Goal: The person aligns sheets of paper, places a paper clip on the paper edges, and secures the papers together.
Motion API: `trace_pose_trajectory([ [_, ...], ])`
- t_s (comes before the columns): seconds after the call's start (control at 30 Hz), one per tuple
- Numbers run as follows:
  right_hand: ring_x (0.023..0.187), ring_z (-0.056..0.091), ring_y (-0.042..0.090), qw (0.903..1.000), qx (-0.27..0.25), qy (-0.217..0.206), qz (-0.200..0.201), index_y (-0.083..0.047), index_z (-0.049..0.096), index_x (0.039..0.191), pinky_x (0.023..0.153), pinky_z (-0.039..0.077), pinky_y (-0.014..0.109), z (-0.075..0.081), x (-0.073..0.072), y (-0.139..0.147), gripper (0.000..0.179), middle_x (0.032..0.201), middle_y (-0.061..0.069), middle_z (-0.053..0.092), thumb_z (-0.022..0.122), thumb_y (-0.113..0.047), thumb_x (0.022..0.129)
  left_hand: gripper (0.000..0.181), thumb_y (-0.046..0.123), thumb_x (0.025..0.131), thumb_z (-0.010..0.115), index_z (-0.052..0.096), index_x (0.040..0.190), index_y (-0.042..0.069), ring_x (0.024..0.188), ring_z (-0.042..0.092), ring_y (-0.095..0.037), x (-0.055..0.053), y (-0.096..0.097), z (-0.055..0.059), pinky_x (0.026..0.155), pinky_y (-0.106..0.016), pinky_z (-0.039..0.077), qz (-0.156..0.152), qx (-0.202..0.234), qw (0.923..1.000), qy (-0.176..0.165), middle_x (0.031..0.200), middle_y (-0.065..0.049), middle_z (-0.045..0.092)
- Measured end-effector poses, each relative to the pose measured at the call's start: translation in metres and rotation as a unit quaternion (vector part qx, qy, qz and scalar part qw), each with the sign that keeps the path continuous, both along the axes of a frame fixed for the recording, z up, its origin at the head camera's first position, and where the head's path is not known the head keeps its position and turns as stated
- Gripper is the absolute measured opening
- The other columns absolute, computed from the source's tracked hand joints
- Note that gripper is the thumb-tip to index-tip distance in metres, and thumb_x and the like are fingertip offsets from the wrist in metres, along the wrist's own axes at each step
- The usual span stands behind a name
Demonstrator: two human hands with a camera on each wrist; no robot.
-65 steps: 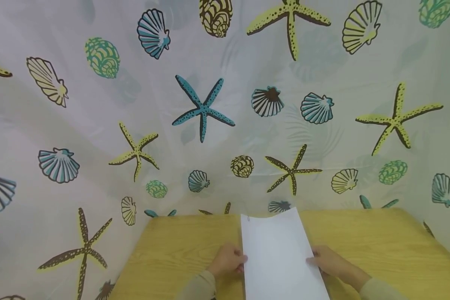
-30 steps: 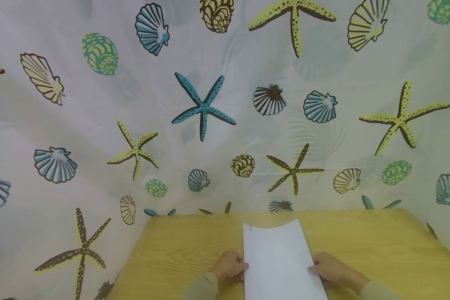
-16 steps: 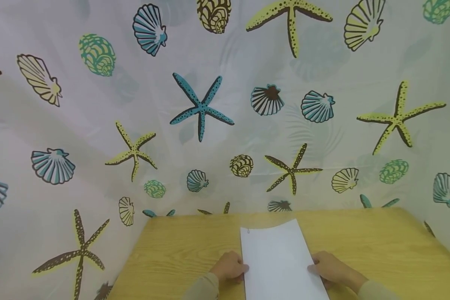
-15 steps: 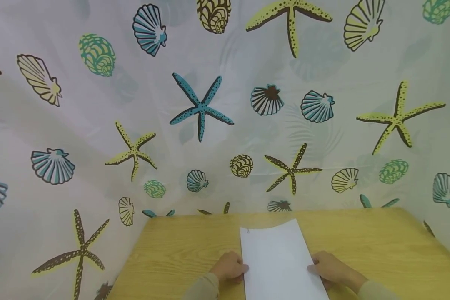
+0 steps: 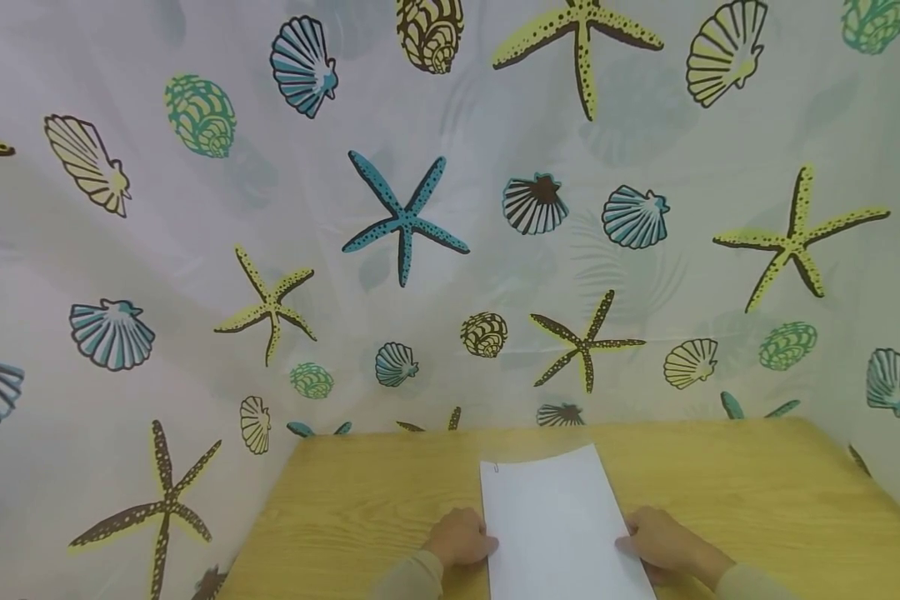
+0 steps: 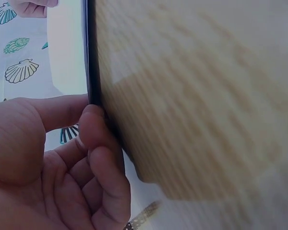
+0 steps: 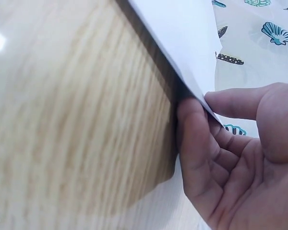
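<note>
White paper (image 5: 562,525), with a small paper clip (image 5: 497,468) at its far left corner, is held by both side edges over the table in the head view. Its far edge sags slightly in the middle. My left hand (image 5: 461,537) pinches the left edge; in the left wrist view the thumb lies on the face of the paper (image 6: 67,48) and curled fingers (image 6: 105,167) sit behind it. On the opposite edge my right hand (image 5: 663,537) pinches in the same way, its thumb above the paper (image 7: 182,38) and fingers (image 7: 194,134) underneath in the right wrist view.
A wood-grain table (image 5: 360,492) spreads under the paper and to both sides. Around its far and side edges hangs a pale curtain (image 5: 487,275) printed with starfish and shells.
Compared with about two seconds ago, the paper and both hands have come slightly lower in the head view, toward me. Both grips stay the same.
</note>
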State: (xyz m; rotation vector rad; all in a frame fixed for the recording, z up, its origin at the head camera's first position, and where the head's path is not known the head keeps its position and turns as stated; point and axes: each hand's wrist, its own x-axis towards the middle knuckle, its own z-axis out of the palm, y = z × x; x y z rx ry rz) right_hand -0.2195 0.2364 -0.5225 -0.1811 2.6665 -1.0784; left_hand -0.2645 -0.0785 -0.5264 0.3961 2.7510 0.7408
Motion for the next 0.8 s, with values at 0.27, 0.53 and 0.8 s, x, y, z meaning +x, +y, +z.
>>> trace_pose_trajectory([
  [0.27,0.044,0.041,0.008,0.9994,0.026,0.020,-0.012,-0.006,0.052,0.069,0.042,0.033,0.018,0.0001,0.0018,-0.0020,0.022,0.061,0.004,0.049,0.062,-0.013,0.088,0.040,0.025,0.082,0.062,0.040,0.051,0.012,0.041,0.031,-0.010,0.0023,-0.0016,-0.0042,0.041,-0.023,0.025,-0.024,0.000,0.9989,0.039,0.044,0.006,0.035],
  [0.53,0.039,0.040,0.006,0.9984,0.051,0.019,-0.018,-0.008,0.052,0.068,0.040,0.030,0.016,-0.0027,0.0013,-0.0005,0.025,0.051,0.000,0.048,0.063,-0.018,0.088,0.034,0.025,0.084,0.061,0.047,0.056,0.011,0.046,0.035,-0.012,0.0045,0.0002,0.0004,0.045,-0.025,0.031,-0.024,-0.018,0.9983,0.050,0.050,0.003,0.039],
  [0.8,0.037,0.039,0.006,0.9979,0.059,0.024,-0.005,-0.008,0.052,0.067,0.038,0.029,0.014,-0.0028,0.0006,0.0004,0.026,0.048,-0.002,0.047,0.064,-0.018,0.088,0.019,0.023,0.082,0.063,0.059,0.070,0.008,0.059,0.047,-0.019,0.0013,0.0029,0.0002,0.058,-0.037,0.044,-0.014,-0.022,0.9986,0.046,0.064,0.000,0.051],
])
